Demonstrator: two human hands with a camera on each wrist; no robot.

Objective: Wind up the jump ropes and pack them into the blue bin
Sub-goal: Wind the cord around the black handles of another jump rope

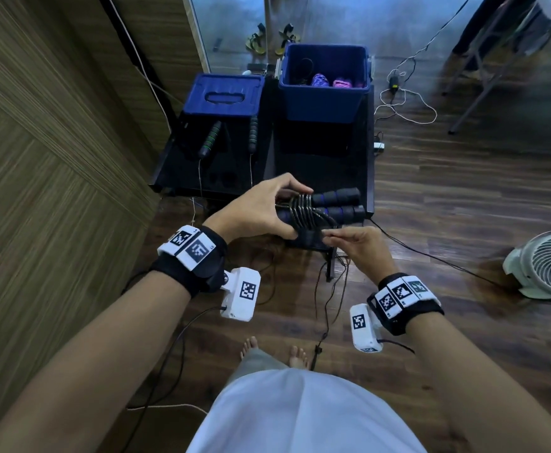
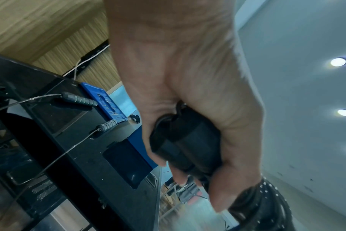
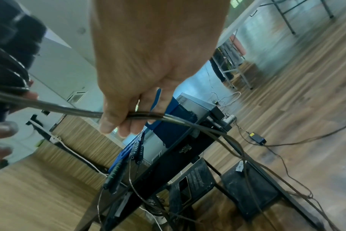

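The left hand (image 1: 254,207) grips the black jump-rope handles (image 1: 336,204), hiding their left ends under cord coils (image 1: 301,209); the right hand (image 1: 355,245) pinches the cord. The blue bin (image 1: 324,83) sits at 12 o'clock, its contents dim; no writing is readable.

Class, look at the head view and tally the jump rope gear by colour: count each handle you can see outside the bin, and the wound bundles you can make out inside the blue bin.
Black handles with blue bands, gripped by the left hand: 2
Black handles with green bands, on the black table: 2
Purple or pink bundles in the blue bin: 2
Dark bundles in the bin: 1
Total: 7
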